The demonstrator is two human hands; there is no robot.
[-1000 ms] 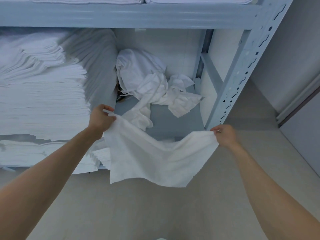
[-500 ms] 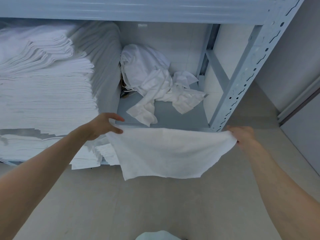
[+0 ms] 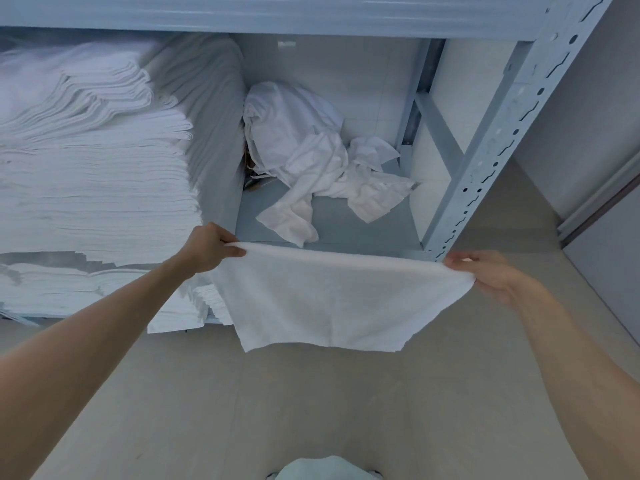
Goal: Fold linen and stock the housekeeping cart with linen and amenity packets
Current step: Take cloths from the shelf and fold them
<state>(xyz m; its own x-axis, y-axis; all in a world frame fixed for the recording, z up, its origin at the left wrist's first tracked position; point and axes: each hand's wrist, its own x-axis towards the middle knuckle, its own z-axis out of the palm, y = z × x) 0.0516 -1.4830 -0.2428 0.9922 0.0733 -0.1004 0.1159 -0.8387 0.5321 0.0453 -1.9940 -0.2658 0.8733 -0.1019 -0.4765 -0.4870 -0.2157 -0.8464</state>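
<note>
A white towel (image 3: 332, 299) hangs stretched flat in front of the shelf, its top edge taut between my hands. My left hand (image 3: 207, 249) pinches the towel's upper left corner. My right hand (image 3: 488, 275) grips the upper right corner. The towel's lower edge hangs free above the floor. Behind it, a crumpled heap of white linen (image 3: 311, 161) lies on the grey shelf board (image 3: 363, 226).
A tall stack of folded white linen (image 3: 93, 188) fills the shelf's left side. The perforated metal upright (image 3: 498, 133) stands at the right, with a grey wall behind. Beige floor (image 3: 311, 410) lies below; a pale object (image 3: 325, 469) shows at the bottom edge.
The towel sagged between my hands a second ago. My hands have moved apart and pulled its top edge straight, so it now hangs flat.
</note>
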